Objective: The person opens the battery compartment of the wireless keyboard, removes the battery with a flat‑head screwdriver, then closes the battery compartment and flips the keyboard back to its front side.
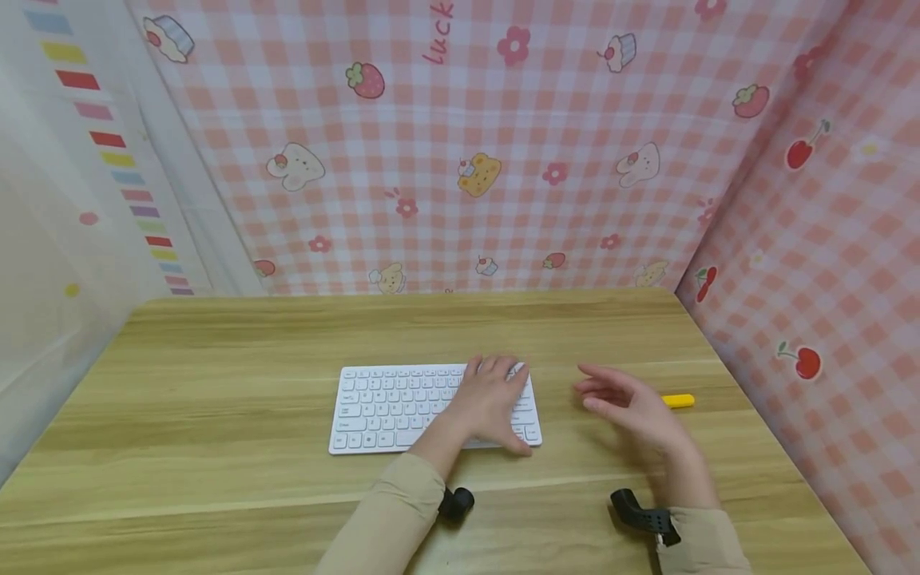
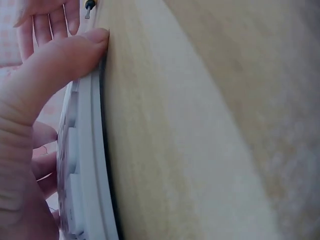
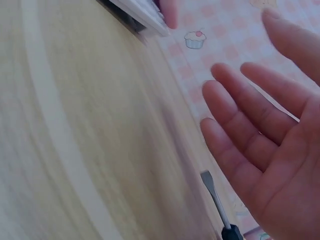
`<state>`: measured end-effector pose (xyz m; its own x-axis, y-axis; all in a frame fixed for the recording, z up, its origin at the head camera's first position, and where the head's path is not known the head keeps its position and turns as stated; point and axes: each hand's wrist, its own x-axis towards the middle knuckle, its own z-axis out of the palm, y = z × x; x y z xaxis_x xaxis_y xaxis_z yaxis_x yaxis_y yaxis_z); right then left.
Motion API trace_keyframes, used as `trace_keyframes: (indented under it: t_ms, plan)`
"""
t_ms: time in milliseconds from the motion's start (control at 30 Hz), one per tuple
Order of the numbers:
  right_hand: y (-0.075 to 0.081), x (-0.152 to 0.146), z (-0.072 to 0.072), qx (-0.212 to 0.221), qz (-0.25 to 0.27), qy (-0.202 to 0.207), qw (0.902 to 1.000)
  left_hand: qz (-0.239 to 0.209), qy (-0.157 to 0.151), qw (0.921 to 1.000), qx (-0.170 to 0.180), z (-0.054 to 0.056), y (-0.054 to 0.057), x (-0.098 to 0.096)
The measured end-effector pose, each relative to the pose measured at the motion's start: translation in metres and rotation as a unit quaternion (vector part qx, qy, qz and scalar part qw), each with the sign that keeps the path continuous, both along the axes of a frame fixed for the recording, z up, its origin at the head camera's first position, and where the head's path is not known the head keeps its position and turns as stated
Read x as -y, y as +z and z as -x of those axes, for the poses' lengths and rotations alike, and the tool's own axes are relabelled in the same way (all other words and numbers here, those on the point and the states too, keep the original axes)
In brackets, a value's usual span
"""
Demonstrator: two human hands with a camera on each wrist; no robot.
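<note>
A white keyboard (image 1: pixel 402 407) lies on the wooden table, its keys facing up. My left hand (image 1: pixel 489 403) spans the keyboard's right part and grips it across its width, fingers at the far edge and thumb by the near edge. In the left wrist view that thumb (image 2: pixel 65 62) is against the keyboard's side (image 2: pixel 95 150). To the right, my right hand (image 1: pixel 625 403) is held apart from the keyboard with loosely bent fingers and nothing in it. Beside it lies a flathead screwdriver (image 3: pixel 217 200) with a yellow handle (image 1: pixel 678 401), partly hidden by the hand.
The wooden table (image 1: pixel 216 495) reaches back to a pink checked cloth (image 1: pixel 431 144) with cartoon prints. Another such cloth (image 1: pixel 826 279) hangs along the right side, and a pale sheet (image 1: pixel 65 239) hangs on the left. Black wrist mounts (image 1: pixel 456 505) are on both forearms.
</note>
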<state>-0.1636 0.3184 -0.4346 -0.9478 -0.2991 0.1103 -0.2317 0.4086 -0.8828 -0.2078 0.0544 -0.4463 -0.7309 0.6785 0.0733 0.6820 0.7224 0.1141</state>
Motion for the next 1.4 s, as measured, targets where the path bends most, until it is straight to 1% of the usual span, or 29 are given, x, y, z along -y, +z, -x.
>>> trace_keyframes:
  t_ms: [67, 133, 233, 400, 633, 767, 900, 967, 1067, 1133, 1233, 1400]
  plan:
    - [0.001, 0.004, 0.000, 0.000, 0.003, -0.006, 1.0000, -0.001, -0.003, 1.0000, -0.001, -0.001, 0.004, 0.001]
    - [0.003, 0.008, -0.001, -0.001, 0.011, -0.013, 0.9999, -0.004, -0.007, 1.0000, -0.002, -0.001, 0.010, 0.002]
    - [0.006, 0.013, -0.002, 0.001, 0.028, -0.027, 0.9993, -0.013, -0.011, 0.9998, -0.004, 0.000, 0.025, 0.005]
    - [0.010, 0.017, -0.002, -0.003, 0.073, -0.024, 0.9970, -0.040, -0.021, 0.9990, 0.008, 0.003, 0.059, 0.013]
    - [0.012, 0.022, -0.002, -0.017, 0.091, -0.009, 0.9957, -0.081, -0.038, 0.9950, 0.044, 0.005, 0.106, 0.026]
    - [0.013, 0.029, -0.001, -0.018, 0.112, 0.003, 0.9935, -0.120, -0.046, 0.9885, 0.080, 0.006, 0.132, 0.034]
    - [0.011, 0.037, 0.000, -0.007, 0.150, 0.009, 0.9887, -0.157, -0.052, 0.9799, 0.111, 0.006, 0.154, 0.044]
    - [0.009, 0.042, 0.000, -0.001, 0.167, 0.012, 0.9858, -0.178, -0.056, 0.9746, 0.124, 0.007, 0.163, 0.049]
    - [0.008, 0.049, 0.001, 0.004, 0.181, 0.017, 0.9833, -0.211, -0.062, 0.9645, 0.146, 0.009, 0.175, 0.059]
    - [0.008, 0.053, 0.001, 0.003, 0.185, 0.022, 0.9825, -0.224, -0.063, 0.9612, 0.149, 0.010, 0.182, 0.065]
    - [0.008, 0.058, 0.001, 0.009, 0.188, 0.026, 0.9819, -0.229, -0.057, 0.9603, 0.149, 0.012, 0.190, 0.075]
    - [0.008, 0.062, 0.000, 0.018, 0.187, 0.031, 0.9817, -0.216, -0.043, 0.9642, 0.147, 0.015, 0.200, 0.087]
